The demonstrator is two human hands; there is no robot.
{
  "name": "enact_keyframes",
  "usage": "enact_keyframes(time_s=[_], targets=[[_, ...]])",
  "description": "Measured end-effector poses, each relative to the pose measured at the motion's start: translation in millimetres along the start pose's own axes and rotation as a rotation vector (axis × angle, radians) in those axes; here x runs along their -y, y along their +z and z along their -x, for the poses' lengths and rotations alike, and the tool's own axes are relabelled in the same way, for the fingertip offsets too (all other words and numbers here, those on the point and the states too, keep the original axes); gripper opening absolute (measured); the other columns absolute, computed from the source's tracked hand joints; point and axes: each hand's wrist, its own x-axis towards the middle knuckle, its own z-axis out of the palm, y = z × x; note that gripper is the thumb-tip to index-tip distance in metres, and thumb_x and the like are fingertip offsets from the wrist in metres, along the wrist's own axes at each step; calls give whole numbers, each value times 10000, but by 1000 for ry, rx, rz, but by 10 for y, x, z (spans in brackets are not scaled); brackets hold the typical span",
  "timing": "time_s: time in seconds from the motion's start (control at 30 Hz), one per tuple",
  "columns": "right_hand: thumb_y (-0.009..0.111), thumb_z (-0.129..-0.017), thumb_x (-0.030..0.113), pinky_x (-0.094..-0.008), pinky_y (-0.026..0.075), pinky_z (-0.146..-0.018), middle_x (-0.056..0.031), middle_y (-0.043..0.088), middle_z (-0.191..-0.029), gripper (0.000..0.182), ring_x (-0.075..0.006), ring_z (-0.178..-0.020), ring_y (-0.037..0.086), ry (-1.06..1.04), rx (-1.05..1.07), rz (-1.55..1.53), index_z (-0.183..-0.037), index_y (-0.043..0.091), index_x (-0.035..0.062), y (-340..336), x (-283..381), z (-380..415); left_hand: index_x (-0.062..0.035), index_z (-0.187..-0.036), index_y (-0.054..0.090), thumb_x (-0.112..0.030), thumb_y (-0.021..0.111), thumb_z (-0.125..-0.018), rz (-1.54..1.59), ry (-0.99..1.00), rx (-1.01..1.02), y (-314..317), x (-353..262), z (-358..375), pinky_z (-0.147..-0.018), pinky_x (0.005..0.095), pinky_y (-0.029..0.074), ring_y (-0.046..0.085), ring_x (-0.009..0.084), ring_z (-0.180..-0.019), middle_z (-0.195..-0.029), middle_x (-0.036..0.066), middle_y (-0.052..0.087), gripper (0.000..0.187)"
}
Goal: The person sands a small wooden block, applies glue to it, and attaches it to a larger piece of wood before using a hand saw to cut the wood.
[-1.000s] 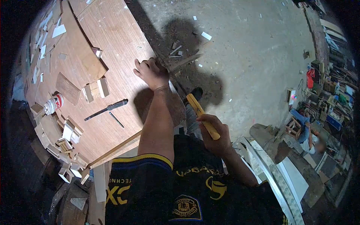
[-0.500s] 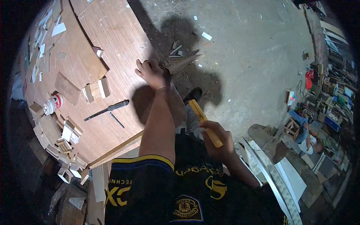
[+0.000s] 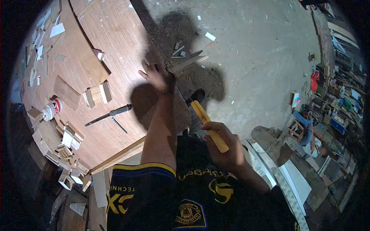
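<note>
My left hand (image 3: 156,77) is over the right edge of the wooden tabletop (image 3: 123,69), palm down, its fingers spread. A flat wooden strip (image 3: 190,62) shows just past that hand, beyond the edge. In my right hand (image 3: 225,146), closed and in front of my body, is a slim yellow tool (image 3: 202,112) with a slot along its upper part. A long dark tool with a black handle (image 3: 120,110) lies on the tabletop left of my forearm. Beside it is a thin dark pen-like stick (image 3: 119,125).
A white and red can (image 3: 52,109) stands among small wooden frames (image 3: 73,138) at the table's left. A large curved board (image 3: 83,54) lies further back. Scraps litter the concrete floor (image 3: 254,69). Long panels (image 3: 273,173) lean at right; a person (image 3: 312,146) sits beyond.
My left hand's fingers have straightened and spread more. The yellow tool stays in my right hand, shifted slightly left. The whole view has moved a little.
</note>
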Motion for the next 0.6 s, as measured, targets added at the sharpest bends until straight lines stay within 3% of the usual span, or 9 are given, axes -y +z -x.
enact_keyframes(time_s=[0.07, 0.23, 0.3, 0.43, 0.5, 0.6], targets=[[617, -912, 95, -393, 551, -697, -191, 697, -966, 278, -315, -891, 712, 16, -18, 6, -1181, 579, 151, -9, 50, 11, 38, -1138, 588, -327, 612, -796, 23, 10, 7, 100, 231, 22, -1051, 752, 131, 268, 508, -1354, -1137, 263, 555, 501], [626, -908, 103, -392, 553, -717, -154, 691, -1038, 306, -313, -933, 704, 39, 43, 17, -1201, 552, 148, -91, 71, 14, 32, -1098, 617, -342, 615, -791, -113, -29, -8, 10, -49, 5, -1067, 739, 128, 293, 503, -1343, -1110, 265, 565, 484], [626, -904, 98, -389, 554, -722, -143, 691, -1039, 315, -315, -933, 703, 27, 59, 36, -1205, 549, 150, -61, 112, 0, 12, -1084, 630, -336, 622, -782, -213, 99, -16, 9, -44, 7, -1063, 743, 131, 298, 500, -1341, -1102, 262, 564, 460], [628, -897, 85, -380, 554, -728, -127, 692, -1041, 321, -323, -918, 703, -80, 31, 44, -1201, 551, 154, -131, 38, 40, -7, -1095, 628, -298, 623, -774, -197, 86, 17, 2, -24, -27, -1059, 748, 130, 304, 503, -1335, -1083, 257, 564, 434], [631, -895, 82, -377, 554, -728, -127, 693, -1043, 317, -320, -919, 703, -49, 38, 59, -1195, 554, 153, -162, 55, 35, 4, -1076, 627, -247, 626, -758, -252, 199, -41, 14, -68, -24, -1058, 749, 130, 303, 496, -1336, -1072, 255, 561, 405], [636, -892, 79, -374, 553, -725, -130, 695, -1031, 308, -313, -905, 707, -51, 35, 69, -1183, 562, 151, -147, 86, -9, 16, -1052, 628, -238, 633, -740, -282, 168, 10, -1, 0, 7, -1060, 748, 126, 301, 489, -1340, -1080, 255, 560, 401]])
